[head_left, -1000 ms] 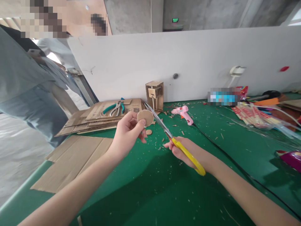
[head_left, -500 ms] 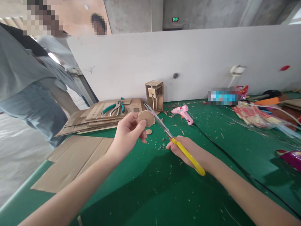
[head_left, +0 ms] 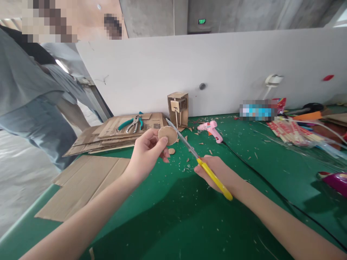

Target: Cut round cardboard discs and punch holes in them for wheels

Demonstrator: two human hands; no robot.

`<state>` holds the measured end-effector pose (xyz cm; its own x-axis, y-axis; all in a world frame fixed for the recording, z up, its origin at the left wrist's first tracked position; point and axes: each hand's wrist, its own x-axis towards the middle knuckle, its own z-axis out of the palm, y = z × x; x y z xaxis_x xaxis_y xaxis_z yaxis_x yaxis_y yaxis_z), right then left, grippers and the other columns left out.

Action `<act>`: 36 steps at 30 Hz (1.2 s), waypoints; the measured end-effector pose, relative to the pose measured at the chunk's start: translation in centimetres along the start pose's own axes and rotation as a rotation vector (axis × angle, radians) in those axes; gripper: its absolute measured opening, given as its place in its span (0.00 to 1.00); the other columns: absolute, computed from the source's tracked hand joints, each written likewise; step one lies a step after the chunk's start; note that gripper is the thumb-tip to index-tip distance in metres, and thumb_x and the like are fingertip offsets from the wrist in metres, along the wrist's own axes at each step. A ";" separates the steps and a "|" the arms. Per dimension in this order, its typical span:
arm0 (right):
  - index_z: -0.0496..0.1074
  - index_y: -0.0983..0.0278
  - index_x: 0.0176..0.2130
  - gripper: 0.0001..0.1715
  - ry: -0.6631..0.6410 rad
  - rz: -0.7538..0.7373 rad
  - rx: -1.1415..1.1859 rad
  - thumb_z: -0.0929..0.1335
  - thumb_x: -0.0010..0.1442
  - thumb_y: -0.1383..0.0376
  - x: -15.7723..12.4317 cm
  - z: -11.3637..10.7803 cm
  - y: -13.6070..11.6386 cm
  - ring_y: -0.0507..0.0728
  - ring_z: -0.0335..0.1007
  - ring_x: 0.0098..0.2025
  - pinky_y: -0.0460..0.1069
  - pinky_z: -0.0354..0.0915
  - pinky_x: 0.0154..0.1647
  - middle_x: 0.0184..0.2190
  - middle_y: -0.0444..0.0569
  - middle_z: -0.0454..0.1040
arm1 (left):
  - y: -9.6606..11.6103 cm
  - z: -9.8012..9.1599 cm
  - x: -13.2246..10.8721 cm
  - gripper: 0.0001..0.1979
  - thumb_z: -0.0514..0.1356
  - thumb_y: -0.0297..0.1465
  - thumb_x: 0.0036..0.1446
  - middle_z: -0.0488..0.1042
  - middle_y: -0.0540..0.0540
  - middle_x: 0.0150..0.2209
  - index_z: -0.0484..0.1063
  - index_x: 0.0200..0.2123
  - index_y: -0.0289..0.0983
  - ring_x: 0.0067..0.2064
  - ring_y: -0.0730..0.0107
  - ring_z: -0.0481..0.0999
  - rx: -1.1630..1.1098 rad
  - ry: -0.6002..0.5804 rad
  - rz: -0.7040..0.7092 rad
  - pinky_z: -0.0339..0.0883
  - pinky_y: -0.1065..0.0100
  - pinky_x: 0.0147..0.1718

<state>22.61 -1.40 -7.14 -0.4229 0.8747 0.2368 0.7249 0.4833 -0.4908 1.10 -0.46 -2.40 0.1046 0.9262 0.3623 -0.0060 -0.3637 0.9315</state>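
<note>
My left hand (head_left: 149,150) pinches a round cardboard disc (head_left: 167,135) between thumb and fingers, raised above the green table. My right hand (head_left: 213,171) is closed around yellow-handled scissors (head_left: 214,177), whose long metal blades point up and left along the disc's right edge. The blades look almost closed; whether they touch the disc I cannot tell. Behind the disc a small cardboard box (head_left: 177,95), open at the front with a stick and an inner cardboard piece, stands upright. A small cardboard scrap (head_left: 171,151) lies on the table just beneath the disc.
Pliers with teal handles (head_left: 134,123) rest on stacked cardboard (head_left: 108,133) at left. A flat cardboard sheet (head_left: 86,184) lies nearer. A pink glue gun (head_left: 213,130) with a black cord is behind my right hand. Wrapped sticks (head_left: 292,133) lie right. A person (head_left: 35,97) stands at left.
My right hand and the scissors handles have shifted slightly up and left, and the blades look a little more closed. The disc remains pinched in my left hand, nearly unmoved.
</note>
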 end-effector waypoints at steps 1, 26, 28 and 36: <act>0.54 0.61 0.18 0.31 0.017 0.003 -0.016 0.56 0.62 0.44 0.0 0.1 0.0 0.52 0.55 0.22 0.48 0.51 0.24 0.18 0.43 0.57 | 0.0 0.0 0.0 0.06 0.60 0.34 0.56 0.70 0.54 0.19 0.66 0.31 0.38 0.19 0.76 0.70 -0.003 -0.006 -0.008 0.67 0.73 0.19; 0.71 0.65 0.37 0.32 0.010 0.102 0.186 0.55 0.63 0.44 0.0 -0.1 -0.2 0.59 0.68 0.33 0.52 0.63 0.33 0.29 0.51 0.70 | -0.6 -0.1 0.4 0.07 0.65 0.31 0.51 0.70 0.51 0.34 0.71 0.33 0.36 0.33 0.77 0.73 -0.353 0.067 -0.222 0.67 0.75 0.28; 0.71 0.64 0.37 0.30 -0.003 0.090 0.160 0.56 0.63 0.44 -0.1 0.0 -0.2 0.59 0.68 0.34 0.52 0.63 0.33 0.31 0.52 0.71 | -0.6 0.0 0.3 0.07 0.65 0.31 0.51 0.68 0.53 0.32 0.70 0.32 0.37 0.30 0.80 0.71 -0.397 0.057 -0.240 0.65 0.77 0.26; 0.71 0.63 0.39 0.31 -0.035 0.120 0.132 0.57 0.62 0.42 -0.1 0.5 0.1 0.58 0.68 0.32 0.52 0.63 0.31 0.33 0.52 0.70 | -0.2 0.1 0.3 0.11 0.67 0.30 0.49 0.73 0.51 0.35 0.69 0.35 0.37 0.33 0.77 0.75 -0.323 0.078 -0.232 0.66 0.75 0.29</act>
<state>22.41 -1.46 -7.63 -0.3579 0.9229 0.1422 0.6945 0.3649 -0.6201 1.24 -0.05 -2.51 0.0644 0.9892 0.1314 -0.3045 -0.1059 0.9466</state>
